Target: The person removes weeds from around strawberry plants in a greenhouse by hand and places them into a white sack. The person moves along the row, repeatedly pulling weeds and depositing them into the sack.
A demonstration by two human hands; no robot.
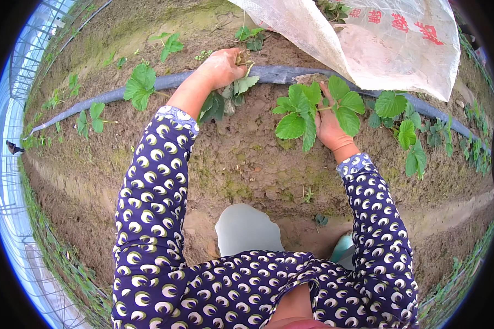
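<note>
My left hand is closed on withered leaves and stems, just above a dark irrigation hose. Darker, drooping leaves hang below that wrist. My right hand reaches in behind the leaves of a strawberry plant on the near side of the hose. Foliage covers much of that hand, so what its fingers touch is hidden. A white woven plastic sack with red writing lies across the bed at the upper right, beyond the right hand.
More strawberry plants grow to the right, and others to the left, along the soil bed. A light grey-green surface shows close to my body. Greenhouse framing curves along the left rim.
</note>
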